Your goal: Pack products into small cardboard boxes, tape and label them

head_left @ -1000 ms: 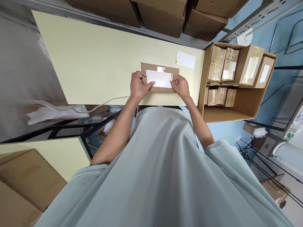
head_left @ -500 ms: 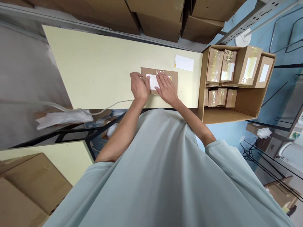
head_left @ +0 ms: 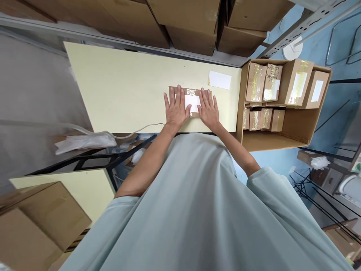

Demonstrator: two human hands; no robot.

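Note:
A small brown cardboard box (head_left: 172,90) lies on the pale yellow table (head_left: 126,90) in front of me. On its top is a white label (head_left: 193,102), with a strip of shiny tape (head_left: 191,92) at the far side. My left hand (head_left: 176,112) rests flat over the box's left part, fingers spread. Over the right part lies my right hand (head_left: 209,112), also flat with fingers apart. Both palms cover portions of the label's ends. A separate white label sheet (head_left: 220,79) sits on the table beyond the box, to the right.
An open carton (head_left: 273,141) at the table's right end holds several taped, labelled boxes (head_left: 299,82). Large cartons (head_left: 188,19) line a shelf behind the table. A white cable (head_left: 132,133) crosses the near edge. More cartons (head_left: 47,214) stand at lower left.
My left hand has moved from the box's left edge onto its top and flattened out. My right hand has slid to the right, uncovering the middle of the label. The view has shifted slightly.

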